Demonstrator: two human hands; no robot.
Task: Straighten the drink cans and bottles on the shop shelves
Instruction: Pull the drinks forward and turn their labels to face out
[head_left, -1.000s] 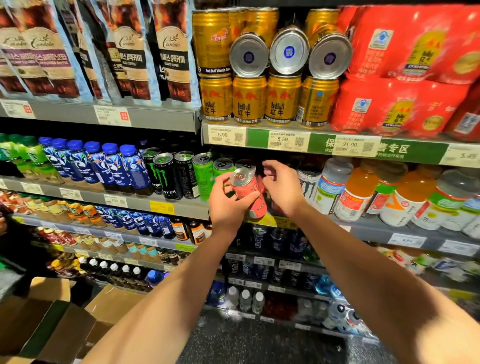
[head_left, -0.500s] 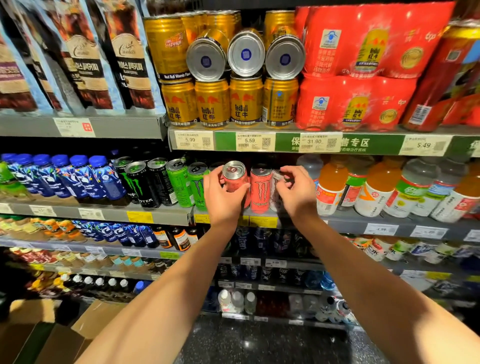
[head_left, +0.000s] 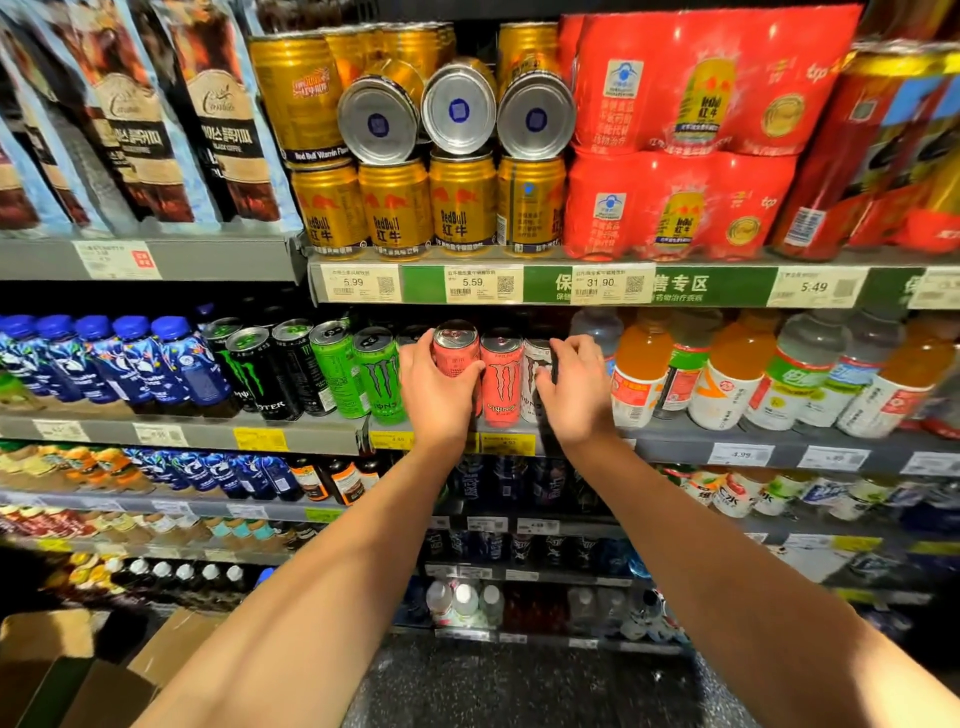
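The left hand (head_left: 436, 387) grips a pink aluminium can (head_left: 457, 353), the right hand (head_left: 574, 384) a white can (head_left: 535, 374); many rows seemingly remain unstraightened.

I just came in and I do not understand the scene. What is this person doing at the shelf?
A person is tidying energy drink cans on the middle shelf. The left hand grips a pink can, standing upright at the shelf front. The right hand holds a white can. Another pink can stands between them, logo facing out. Green cans are lined up to the left.
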